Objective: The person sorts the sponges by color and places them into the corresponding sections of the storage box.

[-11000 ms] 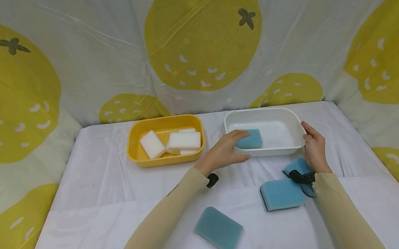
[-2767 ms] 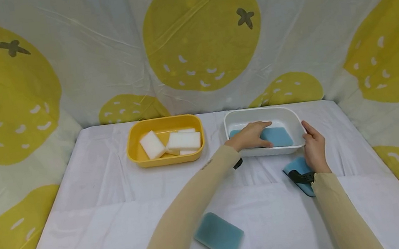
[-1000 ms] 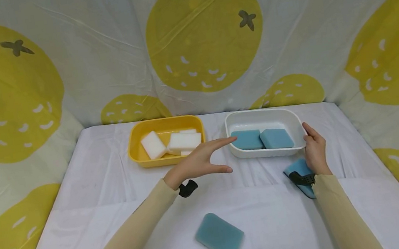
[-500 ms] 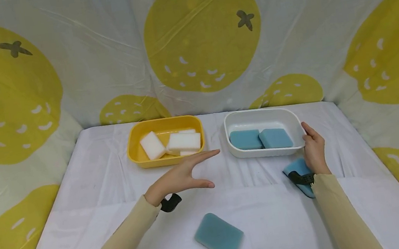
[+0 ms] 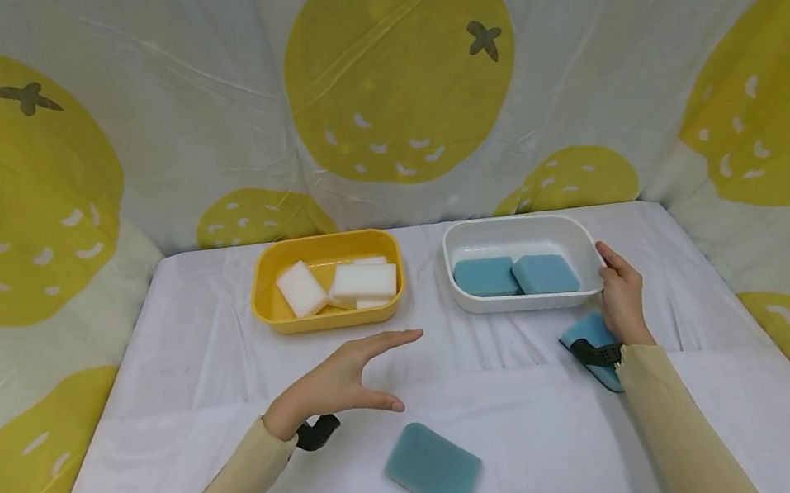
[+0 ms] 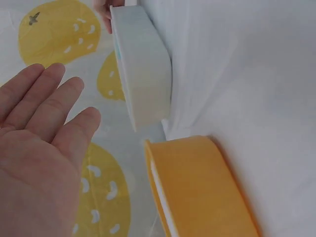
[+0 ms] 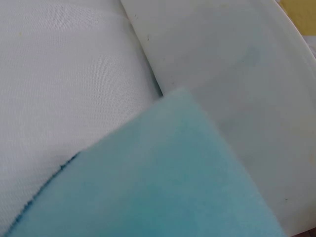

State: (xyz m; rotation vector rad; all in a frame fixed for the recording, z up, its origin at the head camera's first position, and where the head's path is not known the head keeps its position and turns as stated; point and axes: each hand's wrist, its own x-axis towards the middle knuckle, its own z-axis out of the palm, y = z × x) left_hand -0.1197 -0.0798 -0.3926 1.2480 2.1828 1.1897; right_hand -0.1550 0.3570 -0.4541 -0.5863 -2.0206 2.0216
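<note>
My left hand point(image 5: 338, 383) hovers with fingers and thumb spread wide, holding nothing, up and to the left of a blue sponge point(image 5: 434, 468) lying on the white cloth. In the left wrist view its palm and straight fingers point(image 6: 54, 106) show. At the right end of the white bin point(image 5: 515, 305), my right hand point(image 5: 622, 291) grips the rim. Two blue sponges point(image 5: 485, 277) lie side by side inside that bin. Another blue sponge point(image 5: 590, 337), dark on its underside, sits below the right hand, partly hidden by the wrist strap; it fills much of the right wrist view point(image 7: 158, 177).
A yellow bin point(image 5: 269, 313) holding several white sponges point(image 5: 365, 280) stands left of the white bin, with a gap between them. Behind both hangs a pale curtain point(image 5: 218, 95) printed with yellow fruit, which also rises along the table's sides.
A second blue sponge now lies in the white bin, released by my left hand, which has drawn back left and toward me. Its former spot on the cloth is vacated. My right hand stays at the rim.
</note>
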